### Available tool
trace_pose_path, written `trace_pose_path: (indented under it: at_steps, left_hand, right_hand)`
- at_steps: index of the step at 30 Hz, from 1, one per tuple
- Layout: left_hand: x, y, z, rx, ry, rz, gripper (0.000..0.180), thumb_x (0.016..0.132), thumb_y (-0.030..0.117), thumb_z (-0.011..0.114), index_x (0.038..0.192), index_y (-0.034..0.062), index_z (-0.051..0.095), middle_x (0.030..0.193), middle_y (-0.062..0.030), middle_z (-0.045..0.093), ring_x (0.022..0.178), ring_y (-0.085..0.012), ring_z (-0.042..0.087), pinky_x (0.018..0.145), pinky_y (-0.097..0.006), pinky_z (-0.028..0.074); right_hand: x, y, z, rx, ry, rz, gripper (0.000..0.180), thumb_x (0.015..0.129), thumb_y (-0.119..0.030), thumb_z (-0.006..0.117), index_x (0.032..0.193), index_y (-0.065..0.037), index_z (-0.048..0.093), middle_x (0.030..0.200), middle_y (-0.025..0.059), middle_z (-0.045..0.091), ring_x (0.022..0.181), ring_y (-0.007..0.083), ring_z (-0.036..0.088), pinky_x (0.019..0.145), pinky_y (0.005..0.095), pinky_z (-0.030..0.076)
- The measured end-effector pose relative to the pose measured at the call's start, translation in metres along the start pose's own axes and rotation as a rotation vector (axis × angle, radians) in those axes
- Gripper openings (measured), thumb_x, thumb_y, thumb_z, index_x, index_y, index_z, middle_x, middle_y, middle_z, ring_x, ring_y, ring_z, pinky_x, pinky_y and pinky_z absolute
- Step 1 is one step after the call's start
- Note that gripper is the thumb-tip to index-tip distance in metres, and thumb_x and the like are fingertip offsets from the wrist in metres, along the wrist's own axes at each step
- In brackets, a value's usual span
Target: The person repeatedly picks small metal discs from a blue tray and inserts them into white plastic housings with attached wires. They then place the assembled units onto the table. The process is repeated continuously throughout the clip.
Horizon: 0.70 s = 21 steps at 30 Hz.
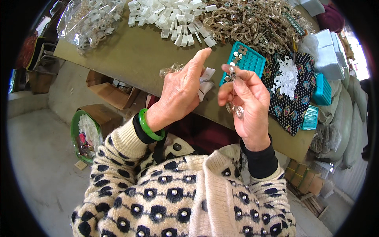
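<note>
My left hand [179, 89], with a green bangle at its wrist, is closed over a small white rectangular piece [208, 74], its index finger pointing up and away. White material [204, 90] shows below that piece, at the fingers; I cannot tell whether it is held or wrapped on. Clear strands [173, 70] stick out behind this hand. To the right, my right hand [252, 98] pinches a clear, shiny looped cord [237, 111] between thumb and index finger, its loop hanging by the palm. Just beyond it lies a teal tray [252, 61] holding several round button-like pieces.
White rectangular pieces [177, 19] and tangled clear cords [252, 27] are heaped along the table's [130, 59] far side. A filled plastic bag [92, 23] lies far left. White flakes [287, 77] rest on dark patterned cloth [276, 106] at right. A green basket [77, 136] stands on the floor.
</note>
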<state>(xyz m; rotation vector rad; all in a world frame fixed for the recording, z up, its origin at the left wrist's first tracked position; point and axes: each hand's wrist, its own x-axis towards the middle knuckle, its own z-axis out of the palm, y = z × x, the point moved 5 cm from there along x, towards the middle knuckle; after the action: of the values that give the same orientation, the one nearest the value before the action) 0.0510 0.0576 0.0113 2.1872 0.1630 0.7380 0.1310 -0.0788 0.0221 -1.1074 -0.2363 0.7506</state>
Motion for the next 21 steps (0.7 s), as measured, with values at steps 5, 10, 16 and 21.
trace_pose_path:
  at_steps: [5, 10, 16, 21]
  left_hand:
    - [-0.001, 0.009, 0.003, -0.166, 0.006, -0.044, 0.05, 0.073, -0.002, 0.076, 0.12, -0.0006, 0.059, 0.088, -0.0114, 0.064, 0.076, -0.0215, 0.066, 0.068, -0.03, 0.053]
    - [-0.009, 0.003, 0.001, -0.759, -0.187, -0.376, 0.035, 0.089, 0.004, 0.068, 0.122, -0.0038, 0.06, 0.1, -0.0087, 0.069, 0.08, -0.014, 0.066, 0.065, -0.024, 0.053]
    - [-0.021, 0.002, 0.005, -1.164, -0.263, -0.698, 0.031, 0.093, 0.009, 0.062, 0.122, -0.0023, 0.06, 0.098, -0.0126, 0.069, 0.08, -0.0165, 0.069, 0.055, -0.022, 0.054]
    - [-0.025, -0.002, 0.005, -1.428, -0.082, -0.787, 0.033, 0.092, 0.009, 0.063, 0.125, 0.0024, 0.06, 0.1, -0.0153, 0.069, 0.083, -0.0213, 0.069, 0.064, -0.028, 0.058]
  right_hand:
    - [0.01, 0.002, 0.007, 0.08, -0.086, 0.161, 0.011, 0.099, -0.007, 0.052, 0.103, 0.003, 0.052, 0.097, 0.0188, 0.066, 0.082, 0.0261, 0.071, 0.067, 0.0327, 0.06]
    - [0.007, -0.006, 0.002, 0.062, -0.041, 0.139, 0.01, 0.098, -0.006, 0.052, 0.103, 0.003, 0.051, 0.094, 0.0225, 0.067, 0.08, 0.0268, 0.071, 0.069, 0.0343, 0.061]
    - [0.001, -0.008, 0.008, 0.04, -0.056, 0.089, 0.013, 0.098, -0.008, 0.054, 0.105, 0.002, 0.052, 0.09, 0.0187, 0.068, 0.074, 0.0231, 0.069, 0.068, 0.0324, 0.058]
    - [-0.01, -0.014, 0.01, -0.196, -0.019, -0.129, 0.016, 0.097, -0.008, 0.06, 0.108, 0.002, 0.055, 0.082, 0.0094, 0.065, 0.065, 0.0098, 0.058, 0.06, 0.0224, 0.048]
